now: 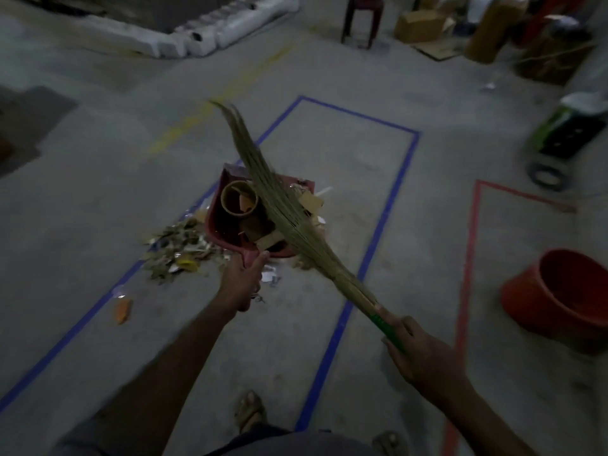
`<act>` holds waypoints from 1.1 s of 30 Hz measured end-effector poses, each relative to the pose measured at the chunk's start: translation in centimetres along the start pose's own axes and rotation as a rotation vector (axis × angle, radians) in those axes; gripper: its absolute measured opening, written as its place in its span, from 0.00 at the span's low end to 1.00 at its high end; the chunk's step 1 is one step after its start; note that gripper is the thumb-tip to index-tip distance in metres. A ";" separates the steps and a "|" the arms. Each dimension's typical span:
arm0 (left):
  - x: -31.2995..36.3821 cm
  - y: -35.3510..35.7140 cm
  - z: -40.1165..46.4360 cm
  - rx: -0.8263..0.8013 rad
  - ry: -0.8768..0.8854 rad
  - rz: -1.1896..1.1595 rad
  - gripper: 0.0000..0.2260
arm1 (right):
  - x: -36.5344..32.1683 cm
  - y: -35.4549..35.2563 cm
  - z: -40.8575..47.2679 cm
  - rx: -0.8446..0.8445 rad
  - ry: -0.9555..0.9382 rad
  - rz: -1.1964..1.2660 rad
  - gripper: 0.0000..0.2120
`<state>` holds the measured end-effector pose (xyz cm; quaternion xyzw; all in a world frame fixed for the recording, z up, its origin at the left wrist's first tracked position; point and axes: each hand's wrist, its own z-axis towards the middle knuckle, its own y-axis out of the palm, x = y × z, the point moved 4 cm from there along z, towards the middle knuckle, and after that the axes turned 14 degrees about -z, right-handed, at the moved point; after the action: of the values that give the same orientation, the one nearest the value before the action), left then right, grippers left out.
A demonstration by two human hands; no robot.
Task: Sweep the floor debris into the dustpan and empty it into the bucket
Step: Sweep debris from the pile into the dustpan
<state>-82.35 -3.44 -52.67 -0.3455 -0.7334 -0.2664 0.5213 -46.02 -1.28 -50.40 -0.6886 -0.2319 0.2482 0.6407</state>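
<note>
Red plastic dustpan (227, 222), loaded with a cardboard ring (239, 198) and scraps, gripped at its handle by the left hand (241, 278). Right hand (419, 352) clamps the green-handled grass broom (279, 205), bristles across the pan. Loose debris pile (176, 250) lies left on the concrete floor (98, 192); orange bucket (559, 291) stands well right.

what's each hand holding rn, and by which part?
Left hand: dustpan, grip on its handle. Right hand: broom, grip on the green handle end.

Hands: two, left (241, 278), right (424, 355)
Broom (279, 205): one
Dustpan (214, 222): one
Bucket (559, 291): one, at 3 o'clock
Debris pile (174, 248): one
</note>
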 end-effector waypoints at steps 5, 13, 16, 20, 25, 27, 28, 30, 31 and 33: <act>-1.7 13.9 -4.1 -0.193 -0.006 0.003 0.16 | 10.4 -1.3 -8.2 0.044 0.114 0.015 0.32; -4.6 37.3 -12.2 -0.471 -0.065 0.063 0.14 | 25.7 -2.6 -22.8 0.043 0.420 -0.010 0.33; -4.8 43.7 -14.8 -0.545 -0.077 0.085 0.16 | 29.2 -2.5 -26.6 0.033 0.509 0.004 0.38; -5.8 50.8 -16.4 -0.649 -0.108 0.125 0.16 | 32.8 -2.0 -30.3 0.027 0.620 0.048 0.38; -7.5 59.9 -17.7 -0.752 -0.123 0.196 0.16 | 37.7 -1.1 -32.9 0.044 0.716 0.089 0.38; -8.5 63.8 -18.2 -0.786 -0.128 0.213 0.15 | 40.5 -0.6 -33.8 0.053 0.754 0.103 0.37; -9.0 65.8 -18.3 -0.800 -0.133 0.214 0.15 | 42.0 -0.4 -34.2 0.050 0.777 0.098 0.35; -10.0 69.8 -18.2 -0.813 -0.146 0.212 0.15 | 44.9 -0.2 -34.7 0.033 0.817 0.071 0.32; -10.5 71.7 -18.0 -0.811 -0.155 0.217 0.16 | 46.4 -0.2 -34.8 0.028 0.826 0.058 0.34; -11.3 75.2 -17.8 -0.805 -0.173 0.237 0.16 | 49.2 -0.1 -35.0 -0.005 0.849 0.064 0.40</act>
<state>-10.52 27.15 -55.51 -0.6244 -0.5670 -0.4397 0.3087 14.21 3.26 -50.51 -0.7383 0.0735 -0.0380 0.6694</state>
